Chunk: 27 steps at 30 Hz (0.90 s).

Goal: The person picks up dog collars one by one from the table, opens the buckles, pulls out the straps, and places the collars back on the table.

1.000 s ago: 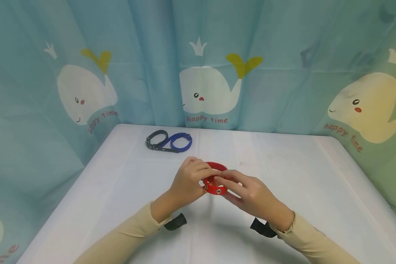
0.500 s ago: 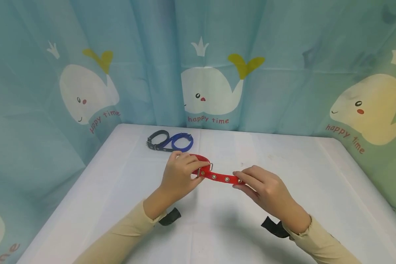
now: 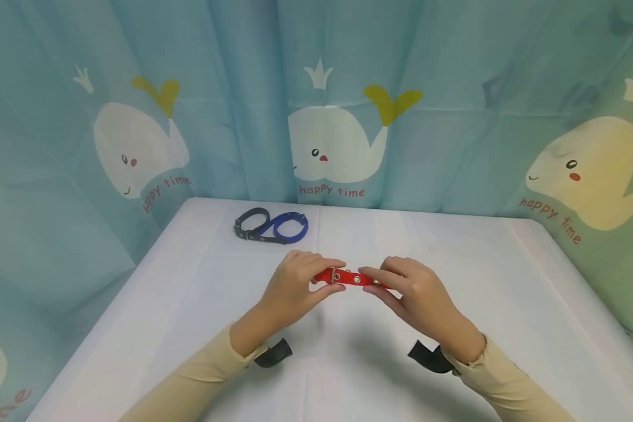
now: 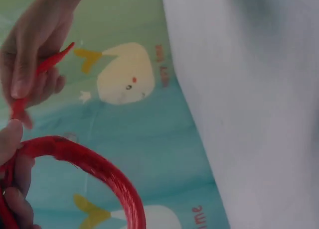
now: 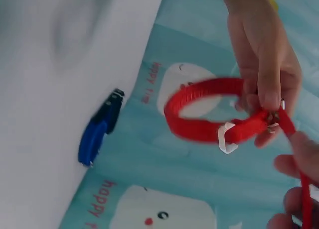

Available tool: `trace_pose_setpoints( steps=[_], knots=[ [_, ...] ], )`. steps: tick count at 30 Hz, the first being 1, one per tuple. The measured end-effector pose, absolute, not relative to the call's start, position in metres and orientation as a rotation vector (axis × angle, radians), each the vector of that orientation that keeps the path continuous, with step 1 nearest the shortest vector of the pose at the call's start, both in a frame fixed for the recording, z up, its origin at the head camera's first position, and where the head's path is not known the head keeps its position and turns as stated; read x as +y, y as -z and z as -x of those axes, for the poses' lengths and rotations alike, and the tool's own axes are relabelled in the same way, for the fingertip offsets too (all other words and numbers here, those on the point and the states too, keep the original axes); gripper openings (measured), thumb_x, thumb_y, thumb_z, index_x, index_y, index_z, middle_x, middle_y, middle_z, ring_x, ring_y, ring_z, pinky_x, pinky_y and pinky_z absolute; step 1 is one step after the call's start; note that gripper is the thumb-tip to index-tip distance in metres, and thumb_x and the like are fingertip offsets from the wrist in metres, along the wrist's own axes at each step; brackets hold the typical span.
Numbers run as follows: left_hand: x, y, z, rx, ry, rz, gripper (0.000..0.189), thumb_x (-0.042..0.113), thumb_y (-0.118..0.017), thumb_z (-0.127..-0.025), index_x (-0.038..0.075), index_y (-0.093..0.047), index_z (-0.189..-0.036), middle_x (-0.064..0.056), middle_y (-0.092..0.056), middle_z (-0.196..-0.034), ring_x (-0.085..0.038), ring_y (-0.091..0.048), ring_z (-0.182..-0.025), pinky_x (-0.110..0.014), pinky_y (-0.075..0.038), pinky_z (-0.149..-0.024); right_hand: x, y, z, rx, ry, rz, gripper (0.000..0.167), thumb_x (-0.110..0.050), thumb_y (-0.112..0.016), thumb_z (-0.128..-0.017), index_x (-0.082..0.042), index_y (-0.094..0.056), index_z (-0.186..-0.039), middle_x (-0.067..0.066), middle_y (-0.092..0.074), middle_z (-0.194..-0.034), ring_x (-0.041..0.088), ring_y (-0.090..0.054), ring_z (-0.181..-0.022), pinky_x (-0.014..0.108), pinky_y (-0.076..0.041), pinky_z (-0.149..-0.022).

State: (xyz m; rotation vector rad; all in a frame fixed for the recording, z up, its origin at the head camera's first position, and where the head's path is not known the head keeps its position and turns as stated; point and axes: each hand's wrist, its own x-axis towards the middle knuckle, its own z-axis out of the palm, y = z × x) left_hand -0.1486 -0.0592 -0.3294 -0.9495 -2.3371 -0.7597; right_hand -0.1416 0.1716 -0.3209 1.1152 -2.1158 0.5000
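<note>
Holding the red collar [image 3: 348, 278] above the worktop [image 3: 506, 281], between both hands.
Your left hand [image 3: 294, 281] is pinching beside the buckle [image 3: 333, 275], seemingly for steadiness; your right hand [image 3: 417, 291] is pinching the tail [image 4: 58, 58], so it's spanning the gap.

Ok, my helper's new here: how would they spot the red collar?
Above the white table are the left hand and right hand. Both hold the red collar. Unlike the blue collar and black collar lying beyond, it is held up.
</note>
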Motion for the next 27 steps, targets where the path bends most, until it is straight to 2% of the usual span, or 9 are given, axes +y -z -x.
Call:
trace_pose_setpoints(
  steps=[4,8,14,19,24,27],
  knots=[
    [-0.062,0.327,0.146,-2.372,0.909,0.929,0.028,0.018,-0.080,-0.074,0.012,-0.070,-0.099,0.002,-0.072,-0.089,-0.008,-0.058,-0.075,-0.022,-0.048,-0.070,0.173,0.319,0.140,-2.123,-0.449,-1.084,0.025,-0.031,-0.059,-0.092,-0.011,-0.072,-0.096,-0.005,-0.052,-0.068,0.000,-0.037,-0.052,0.009,-0.028,-0.045],
    [-0.061,0.327,0.146,-2.375,0.945,0.937,0.024,0.020,-0.079,-0.076,0.012,-0.068,-0.096,0.001,-0.070,-0.089,-0.009,-0.058,-0.076,-0.020,-0.048,-0.067,0.170,0.318,0.139,-2.137,-0.443,-1.102,0.016,-0.024,-0.067,-0.087,-0.011,-0.072,-0.095,-0.005,-0.052,-0.068,-0.002,-0.035,-0.050,0.008,-0.026,-0.044],
    [-0.054,0.327,0.146,-2.384,0.981,1.016,0.024,0.020,-0.075,-0.079,0.012,-0.067,-0.100,0.002,-0.069,-0.091,-0.007,-0.054,-0.074,-0.015,-0.045,-0.063,0.159,0.322,0.140,-2.129,-0.494,-1.149,0.035,-0.035,-0.047,-0.097,-0.009,-0.070,-0.096,-0.005,-0.049,-0.070,0.001,-0.039,-0.053,0.008,-0.031,-0.046],
    [-0.056,0.327,0.144,-2.391,0.974,1.038,0.029,0.019,-0.076,-0.079,0.009,-0.067,-0.104,-0.001,-0.071,-0.093,-0.008,-0.055,-0.073,-0.015,-0.047,-0.064,0.163,0.323,0.140,-2.167,-0.461,-1.145,0.038,-0.039,-0.047,-0.096,-0.008,-0.068,-0.099,-0.003,-0.055,-0.072,0.004,-0.049,-0.056,0.012,-0.042,-0.050],
    [-0.061,0.326,0.144,-2.414,1.010,0.971,0.028,0.012,-0.077,-0.077,0.009,-0.066,-0.103,-0.002,-0.071,-0.097,-0.012,-0.061,-0.082,-0.018,-0.053,-0.071,0.173,0.322,0.143,-2.178,-0.434,-1.103,0.044,-0.043,-0.040,-0.096,-0.009,-0.069,-0.096,-0.005,-0.056,-0.071,0.002,-0.046,-0.054,0.012,-0.040,-0.049],
    [-0.060,0.326,0.145,-2.387,1.019,1.010,0.025,0.010,-0.075,-0.078,0.009,-0.067,-0.101,-0.002,-0.071,-0.097,-0.013,-0.063,-0.086,-0.020,-0.054,-0.074,0.171,0.324,0.144,-2.159,-0.456,-1.134,0.040,-0.039,-0.043,-0.097,-0.008,-0.069,-0.094,-0.005,-0.054,-0.071,0.001,-0.043,-0.054,0.010,-0.038,-0.049]
  ],
)
